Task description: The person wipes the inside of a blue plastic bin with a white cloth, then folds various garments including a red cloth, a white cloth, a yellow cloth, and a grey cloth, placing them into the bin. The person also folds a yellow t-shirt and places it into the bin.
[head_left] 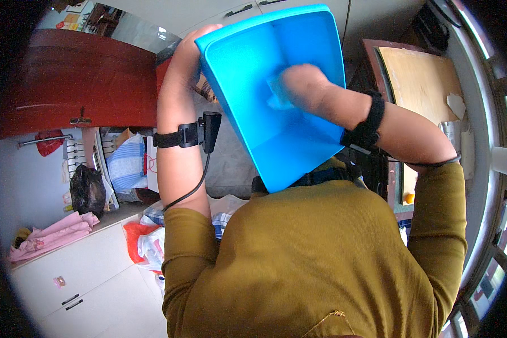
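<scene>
A bright blue plastic bin [245,67] is tilted toward me, its open mouth facing up at my head and its near corner against my front. My left hand [194,46] grips it at the upper left rim; most of the fingers are hidden behind the wall. Inside the bin, my right hand [305,81] is closed on a pale blue cloth [279,96] and presses it near the inner wall. Motion smears that hand and the cloth. Each forearm carries a black strap.
To the left is a dark red cabinet [84,79] above a shelf with a black plastic bag [87,188] and pink cloth [56,236]. A white cabinet [90,276] stands below. On the right, a wooden board [419,79] lies near a windowed wall.
</scene>
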Available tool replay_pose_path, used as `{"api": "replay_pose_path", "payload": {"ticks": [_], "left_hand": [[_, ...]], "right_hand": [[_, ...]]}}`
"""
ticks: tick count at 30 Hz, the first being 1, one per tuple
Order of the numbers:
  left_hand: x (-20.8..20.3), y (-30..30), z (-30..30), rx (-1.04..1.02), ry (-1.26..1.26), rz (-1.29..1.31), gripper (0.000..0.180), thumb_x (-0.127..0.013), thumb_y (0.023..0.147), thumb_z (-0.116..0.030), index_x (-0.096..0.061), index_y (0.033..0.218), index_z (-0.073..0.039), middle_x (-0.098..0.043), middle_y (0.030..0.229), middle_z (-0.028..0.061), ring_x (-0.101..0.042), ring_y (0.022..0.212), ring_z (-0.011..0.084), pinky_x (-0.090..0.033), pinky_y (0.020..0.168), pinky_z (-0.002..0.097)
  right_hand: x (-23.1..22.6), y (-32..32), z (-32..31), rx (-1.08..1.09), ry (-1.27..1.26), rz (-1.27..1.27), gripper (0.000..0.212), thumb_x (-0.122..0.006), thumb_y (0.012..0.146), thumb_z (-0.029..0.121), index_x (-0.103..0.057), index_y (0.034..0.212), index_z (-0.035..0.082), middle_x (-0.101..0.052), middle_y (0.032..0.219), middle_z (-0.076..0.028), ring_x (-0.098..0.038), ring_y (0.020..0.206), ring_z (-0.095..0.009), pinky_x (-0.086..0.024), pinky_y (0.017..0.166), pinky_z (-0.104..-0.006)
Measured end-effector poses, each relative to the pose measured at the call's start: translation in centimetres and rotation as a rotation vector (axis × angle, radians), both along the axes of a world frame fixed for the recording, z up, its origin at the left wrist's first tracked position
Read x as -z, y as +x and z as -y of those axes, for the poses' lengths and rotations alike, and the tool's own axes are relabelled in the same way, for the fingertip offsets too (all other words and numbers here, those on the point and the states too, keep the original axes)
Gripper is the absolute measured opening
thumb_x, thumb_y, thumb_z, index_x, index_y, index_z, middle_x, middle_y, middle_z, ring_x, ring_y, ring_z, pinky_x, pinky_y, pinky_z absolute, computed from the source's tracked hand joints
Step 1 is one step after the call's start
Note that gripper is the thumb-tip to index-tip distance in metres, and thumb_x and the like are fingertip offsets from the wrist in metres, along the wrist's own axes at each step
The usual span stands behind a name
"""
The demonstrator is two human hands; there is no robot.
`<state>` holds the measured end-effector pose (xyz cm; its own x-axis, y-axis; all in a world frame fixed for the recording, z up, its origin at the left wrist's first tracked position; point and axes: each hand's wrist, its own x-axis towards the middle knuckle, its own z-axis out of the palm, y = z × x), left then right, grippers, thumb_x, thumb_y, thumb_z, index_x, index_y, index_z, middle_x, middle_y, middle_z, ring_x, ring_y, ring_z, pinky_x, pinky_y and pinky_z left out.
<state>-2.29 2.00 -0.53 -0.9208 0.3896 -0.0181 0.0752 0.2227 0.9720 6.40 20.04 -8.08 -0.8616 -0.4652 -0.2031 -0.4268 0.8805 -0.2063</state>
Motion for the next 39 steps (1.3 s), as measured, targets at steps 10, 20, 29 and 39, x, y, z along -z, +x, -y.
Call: {"api": "replay_pose_path", "payload": {"ticks": [10, 20, 29, 39], "left_hand": [[0.7, -1.4, -1.0, 0.151, -0.107, -0.049, 0.040, -0.054, 0.080, -0.043, -0.067, 0.098, -0.010, -0.064, 0.081, 0.0089, -0.059, 0.073, 0.0184, -0.044, 0.068, 0.0339], [0.5, -1.0, -0.6, 0.189, -0.237, -0.116, 0.041, -0.053, 0.081, -0.046, -0.066, 0.094, -0.009, -0.066, 0.085, 0.0098, -0.061, 0.079, 0.0176, -0.045, 0.071, 0.0303], [0.7, -1.6, -1.3, 0.366, -0.050, -0.070, 0.033, -0.053, 0.082, -0.031, -0.067, 0.086, -0.002, -0.065, 0.079, 0.0022, -0.057, 0.069, 0.0104, -0.044, 0.060, 0.0239], [0.2, 0.2, -3.2, 0.337, 0.015, -0.050, 0.036, -0.051, 0.085, -0.035, -0.067, 0.090, -0.002, -0.065, 0.083, 0.0025, -0.057, 0.074, 0.0095, -0.045, 0.063, 0.0245]], "right_hand": [[-0.4, -3.2, -0.5, 0.283, 0.175, -0.623, 0.020, -0.058, 0.078, 0.018, -0.064, 0.087, 0.001, -0.062, 0.092, -0.018, -0.064, 0.077, -0.028, -0.054, 0.062, -0.0362], [-0.9, -4.5, -0.8, 0.265, 0.014, -0.282, 0.050, -0.053, 0.087, 0.041, -0.048, 0.115, 0.000, -0.064, 0.090, -0.021, -0.066, 0.084, -0.031, -0.055, 0.066, -0.0389], [0.0, -5.6, -3.2, 0.407, -0.572, -0.070, 0.032, -0.056, 0.084, 0.039, -0.063, 0.100, 0.012, -0.063, 0.095, -0.016, -0.061, 0.093, -0.027, -0.048, 0.077, -0.0333], [-0.8, -4.0, -1.6, 0.101, 0.416, -0.325, 0.027, -0.057, 0.083, 0.021, -0.061, 0.103, 0.004, -0.064, 0.097, -0.014, -0.062, 0.092, -0.021, -0.049, 0.074, -0.0307]]}}
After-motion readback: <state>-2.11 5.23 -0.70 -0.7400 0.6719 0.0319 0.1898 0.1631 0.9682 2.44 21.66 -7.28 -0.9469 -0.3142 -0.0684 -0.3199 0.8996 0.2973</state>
